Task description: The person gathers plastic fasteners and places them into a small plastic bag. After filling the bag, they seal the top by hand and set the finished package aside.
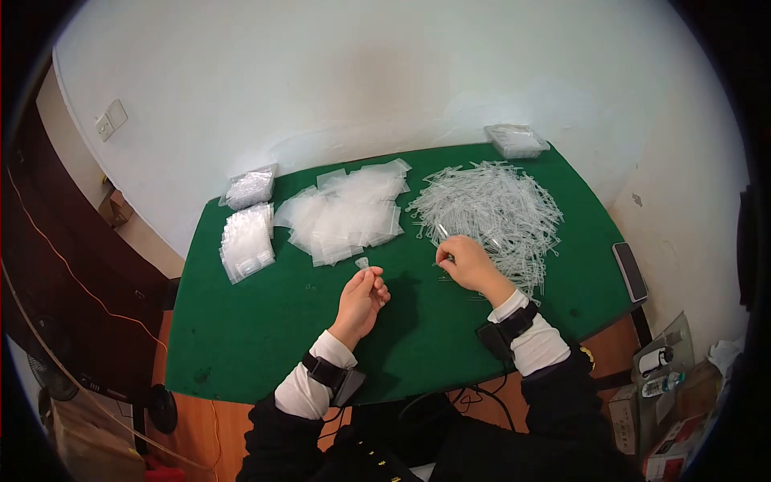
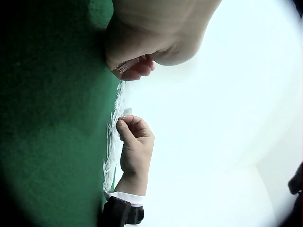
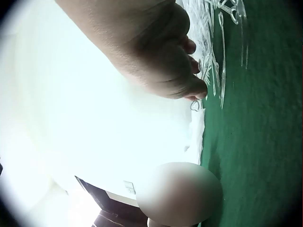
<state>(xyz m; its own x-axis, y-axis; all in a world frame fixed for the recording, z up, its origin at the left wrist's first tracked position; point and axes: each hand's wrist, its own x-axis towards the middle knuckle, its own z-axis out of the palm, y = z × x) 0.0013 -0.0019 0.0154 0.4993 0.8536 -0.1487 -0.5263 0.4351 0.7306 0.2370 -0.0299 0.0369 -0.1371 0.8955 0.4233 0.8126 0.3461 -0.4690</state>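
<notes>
My left hand (image 1: 361,301) grips a small bunch of clear plastic sticks (image 1: 362,263) above the green table; their ends poke out past the thumb and fingers. In the left wrist view the sticks (image 2: 127,65) lie inside my curled fingers. At the near left edge of a large pile of clear thin sticks with looped ends (image 1: 498,209) is my right hand (image 1: 470,263). Its thumb and forefinger pinch one such stick, whose loop (image 3: 195,105) shows beyond the fingertips in the right wrist view. Loose sticks (image 3: 222,61) lie beside that hand.
Flat clear plastic bags (image 1: 345,217) spread across the back middle of the green table (image 1: 265,337). Filled bags (image 1: 247,241) are stacked at left, by a clear container (image 1: 249,186). Another container (image 1: 518,141) stands at the back right. A phone (image 1: 630,271) lies at the right edge.
</notes>
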